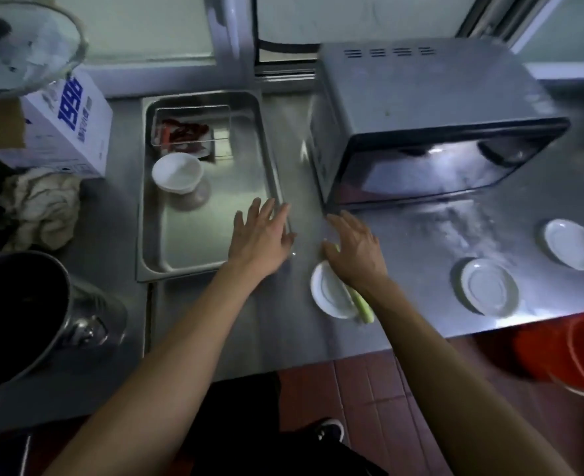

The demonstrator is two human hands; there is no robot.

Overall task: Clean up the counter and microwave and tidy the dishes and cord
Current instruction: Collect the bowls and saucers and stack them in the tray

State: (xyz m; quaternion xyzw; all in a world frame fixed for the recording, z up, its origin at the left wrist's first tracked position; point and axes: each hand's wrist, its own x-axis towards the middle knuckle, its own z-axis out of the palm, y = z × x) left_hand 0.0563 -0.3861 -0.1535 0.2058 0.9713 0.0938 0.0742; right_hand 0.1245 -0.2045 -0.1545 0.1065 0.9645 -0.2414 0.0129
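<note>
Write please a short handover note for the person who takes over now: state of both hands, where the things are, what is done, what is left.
Left hand: open, empty, over the steel tray's near right corner.
Right hand: open, over the small white plate with the green vegetable stalk.
Two more plates lie apart in front of the microwave.
White bowl sits in the tray.
Done: nothing visibly gathered.
Left: collect plates, wipe counter and microwave; cord not in view.

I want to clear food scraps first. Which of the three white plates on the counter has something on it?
The plate under the right hand, with a green stalk across it; the other two, further right, look bare.
</note>
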